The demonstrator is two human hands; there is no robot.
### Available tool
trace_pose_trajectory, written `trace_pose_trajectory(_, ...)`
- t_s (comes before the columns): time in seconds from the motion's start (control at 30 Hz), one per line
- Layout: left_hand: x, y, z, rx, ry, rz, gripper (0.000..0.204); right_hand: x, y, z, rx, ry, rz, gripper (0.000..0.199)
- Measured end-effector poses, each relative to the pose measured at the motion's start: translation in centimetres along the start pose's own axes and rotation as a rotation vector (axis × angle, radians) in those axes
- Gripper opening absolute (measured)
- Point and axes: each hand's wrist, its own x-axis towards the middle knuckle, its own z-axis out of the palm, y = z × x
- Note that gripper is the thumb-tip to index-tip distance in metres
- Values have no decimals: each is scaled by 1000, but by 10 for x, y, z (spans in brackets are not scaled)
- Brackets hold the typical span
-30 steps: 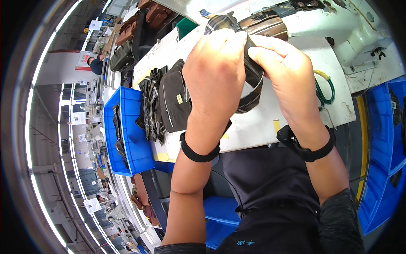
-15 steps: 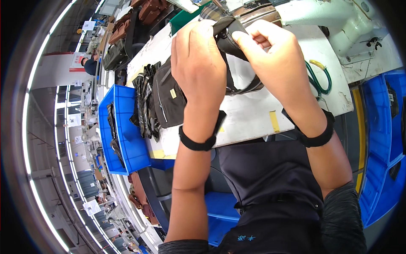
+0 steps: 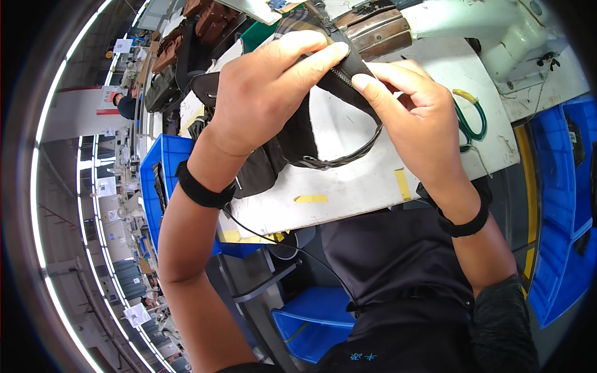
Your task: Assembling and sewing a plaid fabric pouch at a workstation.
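In front of the sewing machine I hold a dark bag [image 3: 298, 133] by its zippered edge. My left hand [image 3: 270, 84] is closed, with thumb and forefinger pinching the fabric beside the zipper [image 3: 341, 77]. Close by on the right, my right hand [image 3: 413, 102] pinches the same edge between thumb and fingers. A strip of the bag curves down in a loop onto the white table [image 3: 354, 183]. Part of the bag lies behind my left hand and wrist, out of sight.
A white sewing machine [image 3: 460, 22] with a brown arm [image 3: 376, 31] stands at the far side. A green loop-shaped handle [image 3: 482, 127] lies at the right of the table. Blue bins [image 3: 563, 186] stand at right, with another blue bin [image 3: 180, 146] at left.
My left hand has moved left and turned, now pinching along the zippered edge. The edge is stretched straighter between my hands, and the bag's body has shifted on the table.
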Motion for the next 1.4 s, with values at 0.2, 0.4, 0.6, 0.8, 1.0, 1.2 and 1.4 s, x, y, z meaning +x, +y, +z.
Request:
trace_pose_trajectory(0.2,6,8,-2,-116,-4,-188,30,4,8,2,122,-5,-8,21)
trace_pose_trajectory(0.4,7,10,-6,-209,-36,-313,21,3,9,3,262,-52,143,20)
trace_pose_trajectory(0.6,5,6,-10,-177,-72,-211,32,3,-6,0,423,-76,293,28)
trace_pose_trajectory(0.8,10,1,-13,-340,-127,-295,27,8,-8,1,506,-80,350,25)
trace_pose_trajectory(1.0,11,1,-8,-287,-112,-286,23,14,-9,4,462,-74,395,24)
trace_pose_trajectory(1.2,14,7,-9,-216,-112,-319,23,17,-13,8,485,-53,395,21)
trace_pose_trajectory(1.4,21,13,-9,-103,-166,-347,19,22,-12,13,494,-2,387,16)
